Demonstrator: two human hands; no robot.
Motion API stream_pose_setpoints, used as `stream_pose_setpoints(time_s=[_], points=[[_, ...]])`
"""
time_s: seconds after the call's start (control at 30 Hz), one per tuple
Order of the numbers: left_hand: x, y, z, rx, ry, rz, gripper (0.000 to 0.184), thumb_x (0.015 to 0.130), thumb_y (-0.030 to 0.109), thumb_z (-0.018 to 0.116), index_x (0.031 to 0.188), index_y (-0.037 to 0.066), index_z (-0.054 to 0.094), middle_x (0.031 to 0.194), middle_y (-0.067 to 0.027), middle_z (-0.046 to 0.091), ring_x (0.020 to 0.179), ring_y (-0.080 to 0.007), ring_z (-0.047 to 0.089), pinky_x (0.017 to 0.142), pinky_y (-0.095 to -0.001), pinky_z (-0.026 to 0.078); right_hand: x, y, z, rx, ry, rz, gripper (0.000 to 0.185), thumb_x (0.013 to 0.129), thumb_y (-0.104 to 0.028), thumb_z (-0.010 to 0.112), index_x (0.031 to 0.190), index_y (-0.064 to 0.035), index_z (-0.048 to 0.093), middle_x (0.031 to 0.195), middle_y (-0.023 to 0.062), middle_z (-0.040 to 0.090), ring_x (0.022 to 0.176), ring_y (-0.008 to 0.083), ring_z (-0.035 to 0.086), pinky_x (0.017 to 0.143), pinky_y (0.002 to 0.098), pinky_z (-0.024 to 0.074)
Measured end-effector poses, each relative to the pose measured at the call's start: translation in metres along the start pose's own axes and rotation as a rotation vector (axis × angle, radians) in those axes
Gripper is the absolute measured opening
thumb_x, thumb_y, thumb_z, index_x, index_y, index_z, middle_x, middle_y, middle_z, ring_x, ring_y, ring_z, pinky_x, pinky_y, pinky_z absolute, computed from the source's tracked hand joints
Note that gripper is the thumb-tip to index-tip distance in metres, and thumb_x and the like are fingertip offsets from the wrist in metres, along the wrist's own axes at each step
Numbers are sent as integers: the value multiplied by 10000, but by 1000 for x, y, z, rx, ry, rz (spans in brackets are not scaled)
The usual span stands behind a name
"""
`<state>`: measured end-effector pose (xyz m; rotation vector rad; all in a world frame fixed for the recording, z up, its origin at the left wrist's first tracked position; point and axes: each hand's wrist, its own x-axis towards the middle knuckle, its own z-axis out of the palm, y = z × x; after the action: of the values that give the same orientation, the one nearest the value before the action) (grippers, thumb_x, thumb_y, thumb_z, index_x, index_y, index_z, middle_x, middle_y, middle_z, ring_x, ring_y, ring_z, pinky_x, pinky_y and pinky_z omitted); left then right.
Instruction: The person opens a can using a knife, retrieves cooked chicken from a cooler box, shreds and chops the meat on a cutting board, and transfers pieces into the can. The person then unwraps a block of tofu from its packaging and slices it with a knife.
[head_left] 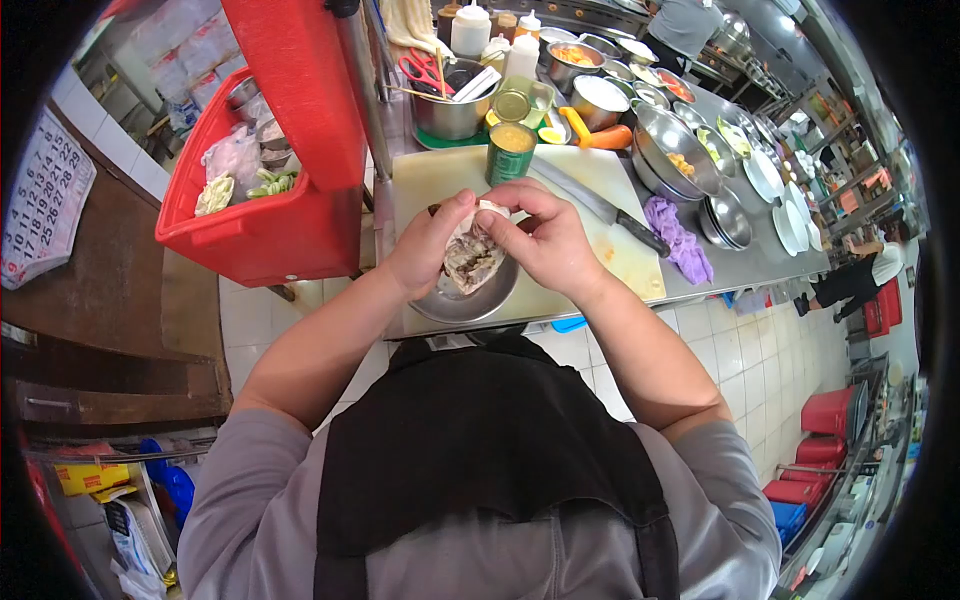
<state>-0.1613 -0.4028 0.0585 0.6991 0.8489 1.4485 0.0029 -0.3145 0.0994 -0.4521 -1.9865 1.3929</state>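
The left hand point(430, 245) and the right hand point(543, 235) are both curling nearly closed, pinching a pale, dark-flecked piece of food point(474, 258) between thumbs and fingers and holding it above the metal bowl point(455, 308) at the desk's point(770, 262) near edge. The food is looking soft, so pulling thumbs could be risking a tear, and drifting off the bowl could be dropping scraps. The opened can point(511, 150) is standing just beyond the fingers, where a careless knuckle could be tipping it.
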Motion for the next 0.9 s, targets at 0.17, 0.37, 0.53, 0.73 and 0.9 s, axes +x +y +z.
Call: stream_pose_setpoints(time_s=[0.17,0.37,0.53,0.73,0.9], points=[[1,-9,-5,20,13,59,404,1044,418,522,1148,49,651,1044,-30,679,944,-112,647,853,-297,513,-4,3,5,-9,49,-57,169,874,-121,771,997,-22,711,1022,79,652,945,178,638,751,290,534],[1,-19,-4,-22,66,54,370,1040,397,545,1125,54,652,1022,-16,669,924,-99,627,842,-287,498,-7,19,11,-47,88,-92,146,872,-74,726,1002,-17,691,1035,77,623,949,188,625,774,296,531],[6,-30,-14,-57,48,37,356,1032,394,564,1110,59,653,1013,-11,663,907,-97,618,838,-287,494,-7,34,14,-97,97,-163,104,916,-43,663,1013,-7,668,1076,51,582,944,126,609,639,227,538],[2,-31,-12,-24,53,51,350,1021,394,587,1115,63,652,1030,-9,658,924,-94,613,842,-289,493,-13,29,13,-190,60,-66,162,918,-22,628,1078,-23,608,1065,49,575,899,105,610,650,239,542],[1,-33,-12,-2,62,43,365,1020,404,587,1139,63,646,1044,-14,661,937,-95,617,851,-288,495,-15,37,11,-147,24,-11,201,918,-15,619,1116,-24,584,1023,28,602,872,85,616,685,244,545]])
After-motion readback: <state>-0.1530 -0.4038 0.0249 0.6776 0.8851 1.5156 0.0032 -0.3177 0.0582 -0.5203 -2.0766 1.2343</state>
